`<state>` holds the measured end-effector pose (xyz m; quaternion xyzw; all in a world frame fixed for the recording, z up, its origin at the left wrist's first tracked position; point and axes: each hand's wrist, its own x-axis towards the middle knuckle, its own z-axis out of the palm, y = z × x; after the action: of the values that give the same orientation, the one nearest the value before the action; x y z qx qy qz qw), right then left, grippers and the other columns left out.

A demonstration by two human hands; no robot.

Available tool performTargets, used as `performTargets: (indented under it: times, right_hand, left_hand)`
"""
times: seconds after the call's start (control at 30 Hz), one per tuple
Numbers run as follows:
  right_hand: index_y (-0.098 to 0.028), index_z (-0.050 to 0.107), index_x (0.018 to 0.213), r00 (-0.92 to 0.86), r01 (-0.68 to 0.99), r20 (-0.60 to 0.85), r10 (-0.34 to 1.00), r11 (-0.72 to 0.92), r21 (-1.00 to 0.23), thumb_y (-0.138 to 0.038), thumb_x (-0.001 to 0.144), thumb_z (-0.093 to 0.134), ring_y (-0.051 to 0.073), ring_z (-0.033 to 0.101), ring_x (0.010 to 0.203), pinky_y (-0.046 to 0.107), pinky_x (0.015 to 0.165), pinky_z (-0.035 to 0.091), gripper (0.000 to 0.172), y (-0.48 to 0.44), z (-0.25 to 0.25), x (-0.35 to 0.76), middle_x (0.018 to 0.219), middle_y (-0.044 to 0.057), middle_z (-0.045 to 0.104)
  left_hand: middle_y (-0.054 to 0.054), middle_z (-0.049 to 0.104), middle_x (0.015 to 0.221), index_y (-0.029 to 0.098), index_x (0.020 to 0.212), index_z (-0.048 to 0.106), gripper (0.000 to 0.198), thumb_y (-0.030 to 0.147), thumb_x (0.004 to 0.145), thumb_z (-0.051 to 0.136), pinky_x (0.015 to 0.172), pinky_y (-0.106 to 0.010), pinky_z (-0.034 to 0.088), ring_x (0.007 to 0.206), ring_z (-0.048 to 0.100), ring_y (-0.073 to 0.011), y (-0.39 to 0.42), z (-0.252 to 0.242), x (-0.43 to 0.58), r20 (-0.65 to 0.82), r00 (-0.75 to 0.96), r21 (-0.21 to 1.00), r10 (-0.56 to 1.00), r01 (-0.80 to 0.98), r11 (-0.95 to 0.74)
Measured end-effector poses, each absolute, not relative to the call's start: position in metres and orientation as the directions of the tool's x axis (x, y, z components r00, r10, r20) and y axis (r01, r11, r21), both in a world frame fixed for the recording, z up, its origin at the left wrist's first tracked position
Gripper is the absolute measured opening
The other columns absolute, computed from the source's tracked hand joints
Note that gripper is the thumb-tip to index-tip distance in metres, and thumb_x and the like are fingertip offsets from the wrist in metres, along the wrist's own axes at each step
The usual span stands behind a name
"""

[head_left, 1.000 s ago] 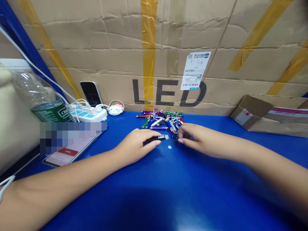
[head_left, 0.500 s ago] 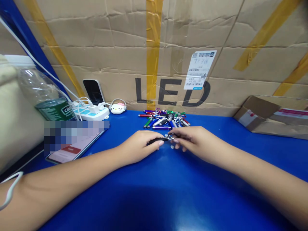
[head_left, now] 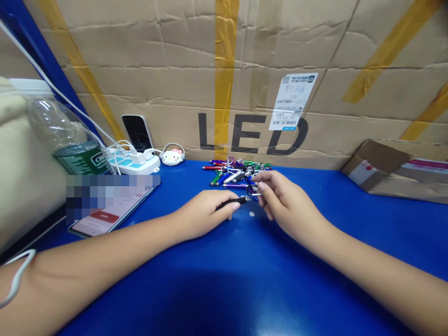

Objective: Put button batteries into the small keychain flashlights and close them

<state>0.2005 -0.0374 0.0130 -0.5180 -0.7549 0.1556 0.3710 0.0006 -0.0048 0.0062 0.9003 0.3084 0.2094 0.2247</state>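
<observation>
My left hand (head_left: 201, 212) is closed around a slim black penlight (head_left: 233, 203), its silver end pointing right. Just beside that end, my right hand (head_left: 280, 191) pinches a small black carabiner clip (head_left: 250, 189) with a silvery part between thumb and fingers. Whether the clip is linked to the penlight's tip I cannot tell. A small pale round piece (head_left: 252, 214) lies on the blue table below the fingertips. Behind my hands is a pile of coloured penlights (head_left: 234, 175) with clips, in purple, red, green, blue and silver.
A large cardboard box (head_left: 168, 84) marked LED stands behind the table. At left are a phone (head_left: 105, 217) lying flat, a white power strip (head_left: 149, 165), a Kitty-faced white gadget (head_left: 173, 158), an upright phone (head_left: 136, 133) and a plastic bottle (head_left: 66, 126). A small open carton (head_left: 388, 175) sits at right.
My right hand has lifted and turned slightly, its fingers now raised a little from the penlight's end with the clip in them. The left hand stays about where it was.
</observation>
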Motion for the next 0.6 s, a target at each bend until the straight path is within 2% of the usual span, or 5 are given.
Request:
performTargets:
  times: [0.13, 0.3, 0.5, 0.6]
  right_hand:
    - [-0.02, 0.052, 0.104, -0.24, 0.69, 0.429, 0.871, 0.463, -0.556, -0.027, 0.093, 0.037, 0.014, 0.057, 0.057, 0.026, 0.057, 0.042, 0.02, -0.0381, 0.01, 0.198, 0.067, 0.0, 0.059]
    - [-0.019, 0.053, 0.102, -0.289, 0.715, 0.432, 0.854, 0.493, -0.496, -0.026, 0.093, 0.037, 0.017, 0.061, 0.073, 0.027, 0.062, 0.043, 0.02, -0.0376, 0.0077, 0.1954, 0.078, 0.004, 0.063]
    - [-0.02, 0.051, 0.102, -0.341, 0.694, 0.416, 0.843, 0.525, -0.493, -0.024, 0.093, 0.037, 0.017, 0.062, 0.075, 0.027, 0.063, 0.045, 0.018, -0.0416, 0.0043, 0.1925, 0.084, 0.005, 0.065]
    - [-0.021, 0.051, 0.102, -0.3, 0.693, 0.458, 0.837, 0.521, -0.499, -0.024, 0.093, 0.037, 0.017, 0.062, 0.075, 0.027, 0.064, 0.046, 0.018, -0.0429, 0.0049, 0.1918, 0.087, 0.005, 0.066]
  left_hand:
    - [0.0, 0.066, 0.08, 0.018, 0.094, 0.057, 0.024, 0.031, 0.095, 0.037, 0.071, -0.024, 0.044, 0.076, 0.061, -0.0138, -0.0055, 0.0052, 0.001, 0.208, 0.733, 0.534, 0.648, 0.47, -0.703]
    - [-0.006, 0.064, 0.11, 0.019, 0.108, 0.054, 0.024, 0.03, 0.094, 0.038, 0.087, -0.032, 0.044, 0.101, 0.059, -0.0199, -0.006, 0.0003, 0.0009, 0.241, 0.757, 0.469, 0.607, 0.457, -0.756]
    - [-0.006, 0.065, 0.103, 0.018, 0.106, 0.055, 0.027, 0.031, 0.095, 0.034, 0.081, -0.031, 0.047, 0.095, 0.061, -0.0199, -0.0059, 0.0012, 0.0018, 0.28, 0.708, 0.489, 0.649, 0.477, -0.731]
    - [-0.006, 0.066, 0.104, 0.017, 0.107, 0.056, 0.028, 0.031, 0.095, 0.035, 0.081, -0.031, 0.047, 0.094, 0.062, -0.0196, -0.006, 0.0016, 0.0019, 0.281, 0.723, 0.485, 0.631, 0.46, -0.743]
